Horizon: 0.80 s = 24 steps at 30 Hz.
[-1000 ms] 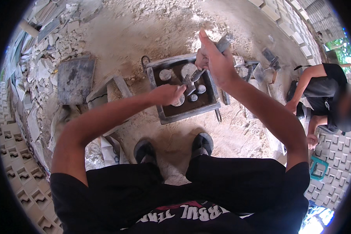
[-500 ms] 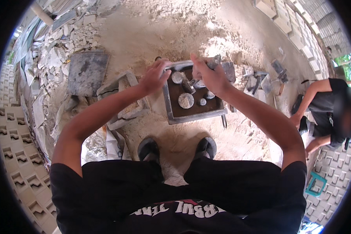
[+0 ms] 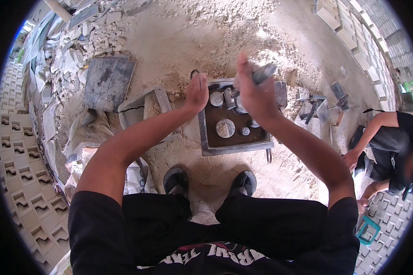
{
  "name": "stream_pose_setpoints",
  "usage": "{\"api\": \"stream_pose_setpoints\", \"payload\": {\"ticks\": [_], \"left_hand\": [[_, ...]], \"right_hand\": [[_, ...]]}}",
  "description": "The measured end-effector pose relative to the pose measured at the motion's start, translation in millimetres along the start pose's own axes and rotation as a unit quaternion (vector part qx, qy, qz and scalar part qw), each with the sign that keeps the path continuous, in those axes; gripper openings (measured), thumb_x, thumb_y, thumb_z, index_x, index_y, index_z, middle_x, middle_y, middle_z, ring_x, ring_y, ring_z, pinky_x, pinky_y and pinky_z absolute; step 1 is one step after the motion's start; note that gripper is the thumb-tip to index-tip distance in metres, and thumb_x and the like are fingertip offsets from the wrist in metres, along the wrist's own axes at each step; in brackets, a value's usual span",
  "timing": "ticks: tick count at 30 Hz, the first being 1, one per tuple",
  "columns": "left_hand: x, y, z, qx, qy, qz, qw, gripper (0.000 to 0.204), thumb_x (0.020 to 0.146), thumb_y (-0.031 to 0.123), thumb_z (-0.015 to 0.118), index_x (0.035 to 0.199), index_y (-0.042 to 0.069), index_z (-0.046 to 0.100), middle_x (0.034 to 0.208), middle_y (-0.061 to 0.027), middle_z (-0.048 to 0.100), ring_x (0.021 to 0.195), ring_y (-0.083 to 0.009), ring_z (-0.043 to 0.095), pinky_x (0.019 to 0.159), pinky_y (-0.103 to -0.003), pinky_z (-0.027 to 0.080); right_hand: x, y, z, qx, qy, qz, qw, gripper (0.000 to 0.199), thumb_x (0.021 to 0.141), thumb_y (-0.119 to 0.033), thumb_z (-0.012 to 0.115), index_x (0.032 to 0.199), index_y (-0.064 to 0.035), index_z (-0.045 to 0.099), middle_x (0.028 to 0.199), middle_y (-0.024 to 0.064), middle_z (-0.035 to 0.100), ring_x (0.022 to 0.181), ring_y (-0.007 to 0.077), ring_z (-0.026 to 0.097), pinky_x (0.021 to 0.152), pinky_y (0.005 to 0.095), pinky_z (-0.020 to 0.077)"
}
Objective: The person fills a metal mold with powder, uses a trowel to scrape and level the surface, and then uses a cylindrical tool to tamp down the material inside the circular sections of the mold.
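On the dusty ground before me lies a shallow rectangular metal box frame (image 3: 236,150) with a brown inside. Several round grey-white pieces sit in it, the largest a disc (image 3: 225,128) near the middle. My right hand (image 3: 260,96) is wrapped around the thick grey handle (image 3: 264,73) of a hammer-like tool, raised over the box's far right part; its blocky head (image 3: 229,97) points down-left. At the far left corner, my left hand (image 3: 198,94) is closed beside a dark metal loop (image 3: 195,73); what its fingers hold is hidden.
Left of the box stand a broken grey frame (image 3: 144,107) and a dark square board (image 3: 109,84). White rubble (image 3: 98,39) lies beyond. Scraps and tools (image 3: 316,107) lie to the right, where another person (image 3: 385,133) crouches. Pale blocks are stacked along both sides.
My right hand has lifted the tool, its handle swinging right and up. My left hand has turned edge-on at the corner. The view has shifted slightly.
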<state>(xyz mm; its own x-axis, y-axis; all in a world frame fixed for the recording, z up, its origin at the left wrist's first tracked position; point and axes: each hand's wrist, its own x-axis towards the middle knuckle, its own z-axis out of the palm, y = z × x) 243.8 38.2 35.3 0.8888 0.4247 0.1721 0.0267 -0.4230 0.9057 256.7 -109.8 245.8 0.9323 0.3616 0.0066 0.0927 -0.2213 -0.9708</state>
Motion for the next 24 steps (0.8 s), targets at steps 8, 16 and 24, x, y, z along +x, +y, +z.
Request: {"api": "stream_pose_setpoints", "payload": {"ticks": [8,16,24], "left_hand": [[4,-3,-9,0.055,-0.003,-0.008,0.998,0.039,0.100,0.031,0.032,0.099,0.002,0.058,0.099,-0.0213,0.060,0.097,-0.0395,0.055,0.085,-0.047,0.042],[6,4,-9,0.006,-0.008,-0.004,1.000,0.042,0.100,0.030,0.030,0.095,0.001,0.060,0.093,-0.0210,0.062,0.091,-0.0385,0.058,0.083,-0.045,0.044],[7,-29,3,-0.274,0.032,-0.135,0.952,0.057,0.102,0.041,0.026,0.105,-0.004,0.061,0.100,-0.0145,0.065,0.095,-0.0223,0.060,0.090,-0.034,0.044]], "right_hand": [[37,10,8,0.059,-0.010,-0.043,0.997,0.062,0.096,-0.048,0.052,0.051,-0.0064,0.047,0.045,-0.0062,0.039,0.047,0.0036,0.034,0.043,0.0290,0.0261],[53,20,-5,0.111,-0.126,-0.085,0.982,0.045,0.094,-0.033,0.059,0.059,-0.0042,0.055,0.051,-0.0049,0.046,0.047,0.0060,0.040,0.045,0.0274,0.0306],[54,42,12,0.098,-0.215,-0.093,0.967,0.024,0.090,-0.019,0.061,0.073,-0.0022,0.065,0.055,-0.0009,0.052,0.051,0.0048,0.046,0.048,0.0267,0.0372]]}}
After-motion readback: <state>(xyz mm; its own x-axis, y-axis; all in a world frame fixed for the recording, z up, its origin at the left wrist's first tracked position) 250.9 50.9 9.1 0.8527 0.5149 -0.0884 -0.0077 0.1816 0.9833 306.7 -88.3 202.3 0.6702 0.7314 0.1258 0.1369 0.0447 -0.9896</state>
